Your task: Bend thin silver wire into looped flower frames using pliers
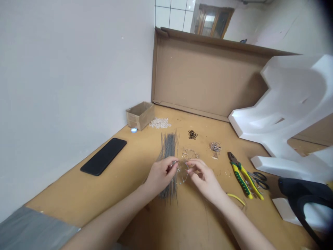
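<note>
My left hand (160, 174) pinches the left side of a thin wire ring (184, 176) hung with small clear pieces. On the ring's right side my right hand (204, 177) closes its fingers on the wire. Beneath and beside my left hand lies a bundle of grey wires (169, 146), partly hidden by that hand. Just beyond my fingertips another wire loop with small beads (190, 153) rests on the table. A small coil of wire and beads (215, 147) sits farther right, and black rings (193, 134) lie in a heap behind.
On the table (130, 163) are a black phone (104, 156), a cardboard box (140, 116), a blue-white cap (134, 130) and clear beads (160, 122). Green-yellow pliers (244, 177), scissors (260, 180) and white foam (293, 104) stand right. A large cardboard tray (203, 80) leans behind.
</note>
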{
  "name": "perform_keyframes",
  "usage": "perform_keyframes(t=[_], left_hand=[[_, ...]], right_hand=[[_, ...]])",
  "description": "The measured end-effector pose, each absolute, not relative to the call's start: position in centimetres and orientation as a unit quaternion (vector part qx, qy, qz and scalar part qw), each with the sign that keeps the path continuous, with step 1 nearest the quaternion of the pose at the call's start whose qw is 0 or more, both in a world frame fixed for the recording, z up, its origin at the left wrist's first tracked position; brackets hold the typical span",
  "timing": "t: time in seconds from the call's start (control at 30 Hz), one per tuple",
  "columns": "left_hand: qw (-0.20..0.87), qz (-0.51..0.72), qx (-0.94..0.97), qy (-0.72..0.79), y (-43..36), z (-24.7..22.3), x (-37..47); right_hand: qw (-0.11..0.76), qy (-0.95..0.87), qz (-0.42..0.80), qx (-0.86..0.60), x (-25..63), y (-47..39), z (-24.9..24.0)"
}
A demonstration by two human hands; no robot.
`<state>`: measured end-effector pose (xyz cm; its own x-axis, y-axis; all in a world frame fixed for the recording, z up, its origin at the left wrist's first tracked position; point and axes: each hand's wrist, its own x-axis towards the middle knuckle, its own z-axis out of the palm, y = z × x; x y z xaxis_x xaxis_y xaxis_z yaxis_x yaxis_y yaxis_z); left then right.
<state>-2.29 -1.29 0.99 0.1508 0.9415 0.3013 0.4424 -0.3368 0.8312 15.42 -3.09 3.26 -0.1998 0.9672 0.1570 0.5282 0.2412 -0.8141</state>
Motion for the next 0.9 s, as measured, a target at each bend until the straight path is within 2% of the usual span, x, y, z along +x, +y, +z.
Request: perform_keyframes(t=[0.1,0.2,0.3,0.63,0.9], left_hand=[[0.291,0.424,0.698,0.499,-1.4,1.1,-2.2],[0.287,0.428,0.693,0.503,-1.4,1.1,-2.2],[0.286,0.430,0.692,0.505,-1.3,1.0,-2.3],[0.285,0.418,0.701,0.503,-1.0,0.6,-2.3],[0.275,0.419,0.701,0.507,-0.1,0.1,-2.6]], right_hand=[[0.332,-0.715,0.273,-0.551,15.4,-3.2,3.4],[0.296,-0.705,0.361,-0.534,15.4,-3.2,3.5],[0.295,-0.692,0.426,-0.503,15.5,-3.2,3.5],[0.265,-0.640,0.500,-0.519,15.5,-3.1,3.8],[0.252,-0.632,0.499,-0.537,15.9,-2.8,4.4]])
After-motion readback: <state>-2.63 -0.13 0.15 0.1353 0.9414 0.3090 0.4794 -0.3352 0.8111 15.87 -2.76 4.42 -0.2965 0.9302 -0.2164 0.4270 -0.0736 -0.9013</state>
